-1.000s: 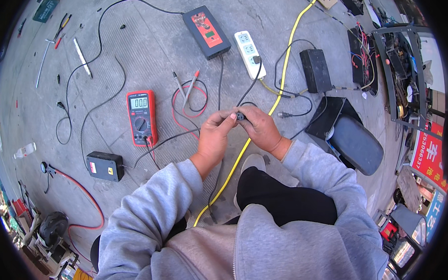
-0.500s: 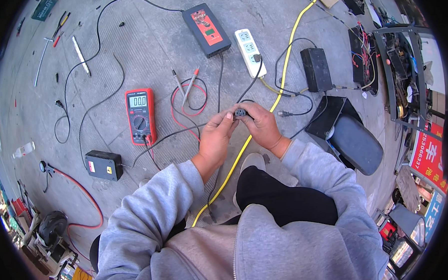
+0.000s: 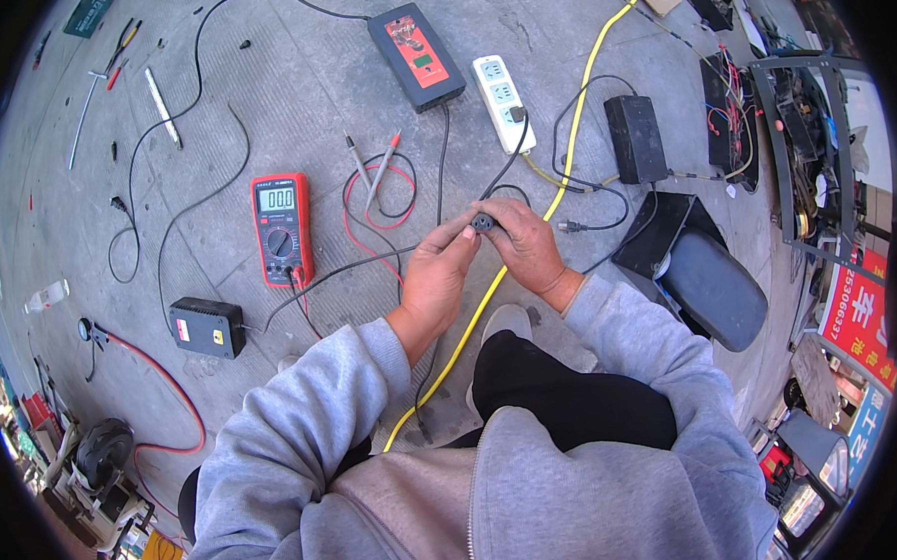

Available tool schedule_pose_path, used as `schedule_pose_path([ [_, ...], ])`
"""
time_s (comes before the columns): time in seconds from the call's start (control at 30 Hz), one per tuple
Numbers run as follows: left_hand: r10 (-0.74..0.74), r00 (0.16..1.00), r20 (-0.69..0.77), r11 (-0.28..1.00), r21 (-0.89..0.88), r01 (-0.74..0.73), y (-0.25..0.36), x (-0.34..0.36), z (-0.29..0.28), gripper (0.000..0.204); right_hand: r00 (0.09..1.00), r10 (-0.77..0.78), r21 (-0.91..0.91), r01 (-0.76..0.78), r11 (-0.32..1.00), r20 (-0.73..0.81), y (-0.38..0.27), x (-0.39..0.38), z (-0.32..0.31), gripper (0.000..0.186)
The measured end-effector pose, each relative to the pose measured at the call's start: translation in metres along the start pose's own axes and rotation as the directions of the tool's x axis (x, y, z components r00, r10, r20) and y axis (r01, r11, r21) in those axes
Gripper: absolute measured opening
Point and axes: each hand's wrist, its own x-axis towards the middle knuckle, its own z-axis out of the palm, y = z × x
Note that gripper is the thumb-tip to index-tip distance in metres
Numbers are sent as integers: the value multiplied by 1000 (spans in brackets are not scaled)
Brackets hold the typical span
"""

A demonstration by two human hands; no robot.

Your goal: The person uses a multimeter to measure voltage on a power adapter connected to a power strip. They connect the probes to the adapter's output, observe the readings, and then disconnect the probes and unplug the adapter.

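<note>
Both hands meet in front of me at a black cable connector (image 3: 482, 222), its end face with holes turned toward me. My left hand (image 3: 434, 279) pinches it from the left, thumb along its side. Fingers of my right hand (image 3: 532, 250) close round it from the right. A black cable leads from the left hand to a small black charger box (image 3: 206, 327) on the floor. Another runs up from the hands to the plug in a white power strip (image 3: 500, 100). Left of the hands lie a red multimeter (image 3: 282, 229), its display lit, and two test probes (image 3: 380, 172).
A larger black charger (image 3: 415, 58) with a red label lies beyond the hands. A yellow cable (image 3: 575, 135) crosses the floor to their right. Farther right are a black adapter (image 3: 635, 138) and a black seat-like part (image 3: 711, 281). Pliers (image 3: 126, 46) and a red hose (image 3: 188, 399) lie leftward.
My left hand and thumb have shifted slightly to the right against the connector. Both hands still hold it in nearly the same place.
</note>
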Motion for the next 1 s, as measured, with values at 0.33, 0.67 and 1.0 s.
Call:
schedule_pose_path([
  [0.33, -10, 997, -82, 999, -32, 8, -1, 1, 5, 30, 1000, -23, -19, 23, 1000, 17, 1, -2, -1, 41],
  [0.67, 31, 998, -46, 999, -40, -32, -4, 0, 4, 40, 997, 33, 46, -30, 999, -64, -5, 0, 3, 31],
  [1.0, 42, 998, -43, 999, -33, -44, -7, 0, 2, 34, 998, -2, 55, 5, 998, -57, -4, 2, 1, 33],
])
